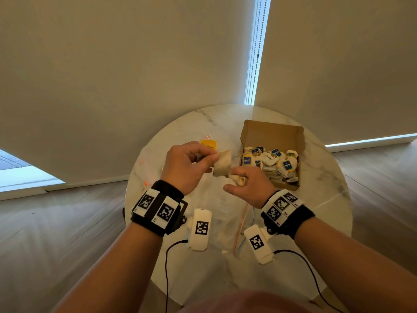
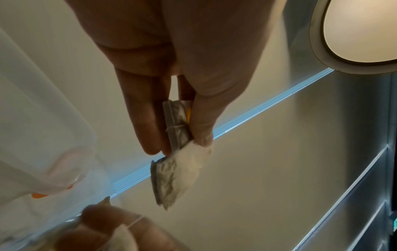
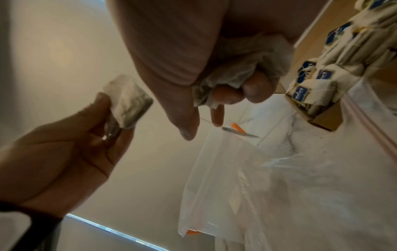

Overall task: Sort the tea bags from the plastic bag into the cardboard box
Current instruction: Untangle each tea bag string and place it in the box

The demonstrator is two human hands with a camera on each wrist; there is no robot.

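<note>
Marble table (image 1: 320, 213) under both my hands, which are raised above its middle. My left hand (image 1: 185, 168) pinches a pair of tea bags (image 1: 222, 162) between thumb and fingers (one bag hangs below the other in the left wrist view). My right hand (image 1: 248, 186) curls round a crumpled tea bag (image 1: 237, 179). Just right of it, toward the table's far right edge, the cardboard box (image 1: 270, 134) sits open with a heap of sorted bags (image 1: 270, 163) inside. Below my hands lies the clear plastic bag (image 3: 236, 186), flat on the table.
</note>
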